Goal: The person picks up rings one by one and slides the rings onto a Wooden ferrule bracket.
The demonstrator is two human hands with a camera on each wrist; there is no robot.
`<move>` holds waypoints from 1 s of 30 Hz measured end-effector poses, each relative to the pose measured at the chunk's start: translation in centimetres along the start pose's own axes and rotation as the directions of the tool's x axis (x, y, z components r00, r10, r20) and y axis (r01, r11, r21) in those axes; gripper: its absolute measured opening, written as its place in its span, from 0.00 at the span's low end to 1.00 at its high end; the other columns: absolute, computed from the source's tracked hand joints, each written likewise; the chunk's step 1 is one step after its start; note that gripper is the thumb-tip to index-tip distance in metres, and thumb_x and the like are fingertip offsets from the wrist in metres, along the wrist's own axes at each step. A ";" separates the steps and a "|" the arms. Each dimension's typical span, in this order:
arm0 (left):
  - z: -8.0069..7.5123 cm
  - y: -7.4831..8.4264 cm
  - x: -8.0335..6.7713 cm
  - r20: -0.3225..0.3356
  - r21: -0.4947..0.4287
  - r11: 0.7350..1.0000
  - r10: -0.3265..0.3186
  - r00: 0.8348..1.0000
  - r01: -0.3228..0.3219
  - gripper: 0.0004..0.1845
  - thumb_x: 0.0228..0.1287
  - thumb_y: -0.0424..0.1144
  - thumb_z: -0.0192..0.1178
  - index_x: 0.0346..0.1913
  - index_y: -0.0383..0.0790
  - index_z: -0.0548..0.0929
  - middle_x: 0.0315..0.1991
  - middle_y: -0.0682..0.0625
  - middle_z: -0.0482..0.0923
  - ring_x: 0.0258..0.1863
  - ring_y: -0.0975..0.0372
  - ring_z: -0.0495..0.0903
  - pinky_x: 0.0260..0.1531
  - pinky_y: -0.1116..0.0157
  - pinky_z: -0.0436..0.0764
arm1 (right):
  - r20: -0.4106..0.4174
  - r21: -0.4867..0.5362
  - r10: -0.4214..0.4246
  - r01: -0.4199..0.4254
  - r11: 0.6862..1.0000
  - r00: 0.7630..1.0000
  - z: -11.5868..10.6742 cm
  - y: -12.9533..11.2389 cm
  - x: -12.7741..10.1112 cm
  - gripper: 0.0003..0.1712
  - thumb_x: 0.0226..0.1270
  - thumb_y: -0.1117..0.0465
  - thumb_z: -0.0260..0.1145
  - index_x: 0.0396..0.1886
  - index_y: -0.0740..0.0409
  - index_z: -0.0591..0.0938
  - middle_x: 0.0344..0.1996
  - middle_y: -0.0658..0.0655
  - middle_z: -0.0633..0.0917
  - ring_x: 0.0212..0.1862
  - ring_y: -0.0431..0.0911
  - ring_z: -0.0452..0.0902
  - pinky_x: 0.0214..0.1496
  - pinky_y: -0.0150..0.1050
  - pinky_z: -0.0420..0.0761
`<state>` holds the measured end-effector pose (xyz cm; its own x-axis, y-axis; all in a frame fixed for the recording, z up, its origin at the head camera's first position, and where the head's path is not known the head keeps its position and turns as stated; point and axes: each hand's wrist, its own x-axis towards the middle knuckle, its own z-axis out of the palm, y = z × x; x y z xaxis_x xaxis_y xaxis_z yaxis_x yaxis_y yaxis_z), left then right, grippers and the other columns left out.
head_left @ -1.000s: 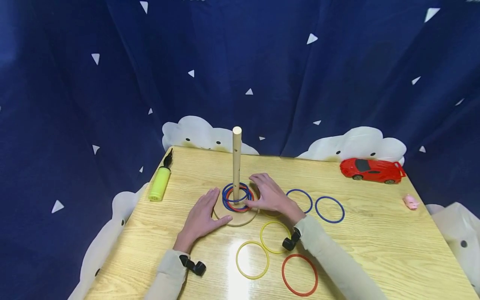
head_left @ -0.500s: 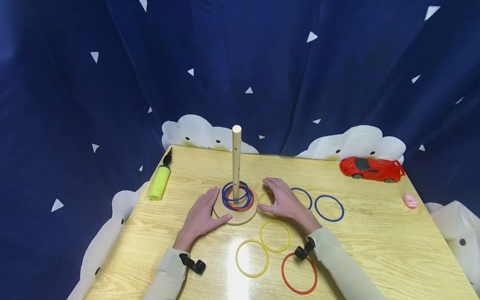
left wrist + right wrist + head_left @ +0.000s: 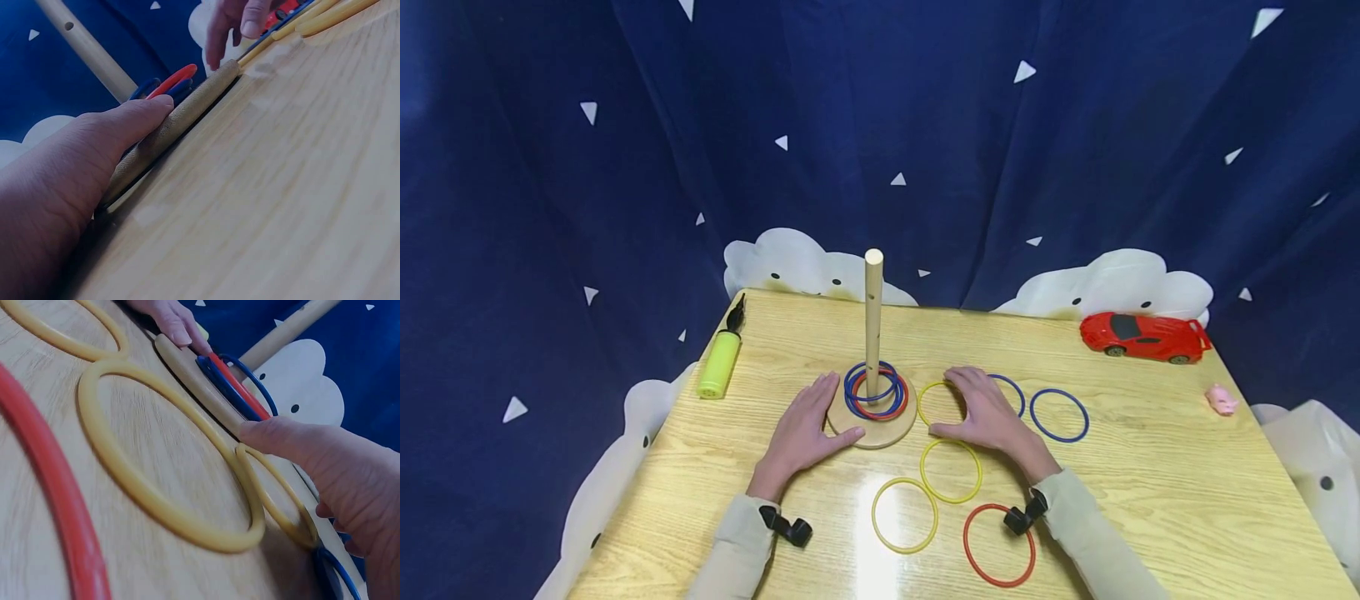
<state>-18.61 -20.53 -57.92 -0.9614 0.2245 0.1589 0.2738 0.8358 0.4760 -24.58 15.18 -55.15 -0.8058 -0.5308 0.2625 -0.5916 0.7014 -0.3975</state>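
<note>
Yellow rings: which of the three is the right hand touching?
The yellow ring right beside the wooden base; the right hand rests on it. The other two yellow rings lie nearer the person, untouched.

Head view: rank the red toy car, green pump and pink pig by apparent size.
1. red toy car, largest
2. green pump, clearly smaller
3. pink pig, smallest
The car sits farthest back and still looks biggest, so nearness to the camera doesn't upset the order.

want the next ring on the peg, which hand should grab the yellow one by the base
Right. The right hand already rests on that yellow ring; the left hand is pressed against the wooden base.
</note>
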 end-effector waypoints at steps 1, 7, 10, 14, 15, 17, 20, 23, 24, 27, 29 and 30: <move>0.0 0.0 0.0 0.002 0.000 1.000 0.000 1.000 0.000 0.61 0.59 0.80 0.58 0.84 0.43 0.55 0.83 0.47 0.55 0.83 0.53 0.52 0.82 0.52 0.52 | -0.003 -0.004 0.004 -0.004 1.000 1.000 0.0 0.2 -0.2 0.60 0.47 0.27 0.78 0.70 0.64 0.76 0.67 0.63 0.78 0.71 0.60 0.69 0.73 0.62 0.69; 0.0 0.0 0.0 0.004 0.000 1.000 0.002 1.000 -0.002 0.62 0.59 0.81 0.57 0.84 0.43 0.55 0.84 0.47 0.54 0.83 0.53 0.52 0.82 0.52 0.52 | -0.014 -0.024 0.021 -0.021 0.999 1.000 -0.3 1.1 -1.1 0.61 0.44 0.26 0.79 0.68 0.64 0.78 0.64 0.63 0.80 0.69 0.61 0.71 0.73 0.62 0.69; 0.0 0.0 0.0 -0.004 0.000 1.000 0.004 1.000 -0.004 0.62 0.59 0.81 0.57 0.84 0.43 0.55 0.83 0.46 0.55 0.83 0.52 0.53 0.82 0.52 0.52 | -0.012 -0.035 0.015 -0.016 0.999 1.000 -0.2 1.4 -1.3 0.61 0.44 0.25 0.79 0.68 0.65 0.78 0.64 0.63 0.80 0.69 0.61 0.71 0.73 0.62 0.69; 0.1 0.0 0.0 -0.011 -0.002 1.000 0.006 1.000 -0.006 0.61 0.59 0.80 0.58 0.84 0.43 0.56 0.83 0.46 0.56 0.83 0.52 0.53 0.82 0.52 0.53 | -0.020 -0.039 0.008 -0.009 0.999 1.000 0.1 1.7 -1.3 0.61 0.44 0.25 0.78 0.68 0.64 0.78 0.64 0.62 0.80 0.68 0.61 0.72 0.73 0.62 0.69; 0.0 0.0 0.0 -0.011 -0.002 1.000 0.005 1.000 -0.005 0.61 0.59 0.80 0.58 0.84 0.43 0.56 0.83 0.47 0.55 0.83 0.53 0.53 0.82 0.52 0.53 | -0.023 -0.040 0.008 -0.009 0.999 1.000 0.1 1.8 -1.3 0.61 0.44 0.25 0.78 0.68 0.64 0.79 0.64 0.62 0.80 0.68 0.61 0.72 0.73 0.61 0.69; 0.0 0.0 0.0 -0.009 -0.003 1.000 0.005 1.000 -0.005 0.61 0.59 0.80 0.58 0.84 0.43 0.55 0.83 0.46 0.55 0.83 0.53 0.53 0.82 0.52 0.53 | -0.026 -0.042 0.009 -0.010 0.999 1.000 0.3 1.8 -1.3 0.61 0.44 0.24 0.78 0.68 0.63 0.79 0.64 0.62 0.79 0.68 0.60 0.72 0.72 0.61 0.70; 0.1 0.1 -0.1 -0.002 -0.002 1.000 0.000 1.000 0.000 0.61 0.59 0.80 0.58 0.84 0.43 0.55 0.83 0.47 0.55 0.83 0.54 0.52 0.82 0.52 0.53 | -0.031 -0.044 0.009 -0.010 0.999 0.999 0.4 1.8 -1.4 0.60 0.44 0.24 0.78 0.67 0.63 0.80 0.64 0.61 0.79 0.68 0.59 0.73 0.71 0.61 0.70; 0.0 0.1 -0.1 0.004 -0.001 1.000 -0.008 1.000 0.008 0.61 0.59 0.80 0.57 0.84 0.44 0.55 0.84 0.48 0.54 0.83 0.54 0.51 0.82 0.53 0.51 | -0.038 -0.042 0.004 -0.006 0.999 0.999 0.4 1.9 -1.3 0.60 0.44 0.24 0.78 0.66 0.63 0.80 0.64 0.61 0.79 0.67 0.59 0.73 0.70 0.62 0.72; 0.0 0.1 -0.1 0.003 -0.003 1.000 -0.008 1.000 0.008 0.61 0.59 0.80 0.58 0.84 0.44 0.55 0.84 0.48 0.54 0.83 0.54 0.51 0.82 0.53 0.51 | -0.041 -0.040 0.001 -0.002 0.999 0.999 0.4 1.9 -1.3 0.60 0.44 0.24 0.79 0.66 0.63 0.80 0.64 0.61 0.79 0.67 0.59 0.73 0.70 0.62 0.72; 0.0 0.1 0.0 -0.002 -0.008 1.000 -0.005 1.000 0.005 0.61 0.59 0.80 0.58 0.84 0.43 0.55 0.83 0.48 0.54 0.83 0.54 0.52 0.82 0.53 0.51 | -0.045 -0.046 -0.008 0.006 0.999 0.999 0.4 1.9 -1.2 0.59 0.43 0.25 0.79 0.65 0.64 0.81 0.63 0.61 0.79 0.66 0.59 0.73 0.70 0.61 0.72; 0.0 0.1 0.0 -0.004 -0.007 1.000 -0.005 1.000 0.005 0.61 0.59 0.80 0.57 0.84 0.43 0.55 0.83 0.48 0.54 0.83 0.55 0.51 0.82 0.52 0.52 | -0.044 -0.051 -0.014 0.012 0.999 0.999 0.4 1.9 -1.1 0.59 0.43 0.25 0.79 0.64 0.64 0.81 0.62 0.61 0.80 0.65 0.59 0.74 0.69 0.61 0.73; 0.0 0.1 0.0 -0.004 -0.006 1.000 -0.004 1.000 0.004 0.61 0.59 0.80 0.57 0.84 0.43 0.55 0.83 0.48 0.54 0.83 0.55 0.51 0.82 0.52 0.52 | -0.043 -0.055 -0.016 0.014 0.998 0.999 0.4 1.9 -1.0 0.58 0.43 0.25 0.79 0.64 0.64 0.81 0.62 0.61 0.80 0.65 0.59 0.74 0.69 0.61 0.73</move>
<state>-18.54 -20.45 -57.89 -0.9624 0.2191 0.1603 0.2700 0.8334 0.4821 -24.87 16.89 -56.51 -0.7965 -0.5213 0.3063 -0.6032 0.7193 -0.3447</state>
